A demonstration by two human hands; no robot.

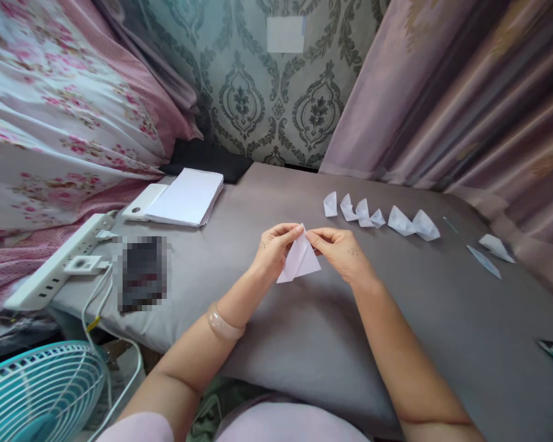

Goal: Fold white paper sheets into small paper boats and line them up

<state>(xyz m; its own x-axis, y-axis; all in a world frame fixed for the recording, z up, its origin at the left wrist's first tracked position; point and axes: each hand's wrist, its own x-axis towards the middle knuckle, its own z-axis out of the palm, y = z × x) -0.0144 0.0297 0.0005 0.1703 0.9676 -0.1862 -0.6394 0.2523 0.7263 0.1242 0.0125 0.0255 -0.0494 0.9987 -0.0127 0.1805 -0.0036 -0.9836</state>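
A small folded sheet of white paper (pixel 300 261), pointed at the top and wider at the bottom, is held up above the grey-covered table (pixel 239 215). My left hand (pixel 281 245) pinches it near its top left, thumb against the paper. On the other side, my right hand (pixel 336 250) grips its upper right edge between thumb and fingers. Some fingertips are hidden behind the paper. Beyond my right hand, several folded white paper shapes (pixel 400 221) stand in a row.
A stack of white paper (pixel 187 196) lies at the back left on a white case. Nearby are a power strip (pixel 59 264), cables and a blurred dark object (pixel 144 273). A blue fan (pixel 37 393) stands at lower left. Thin folded pieces (pixel 485 262) lie far right.
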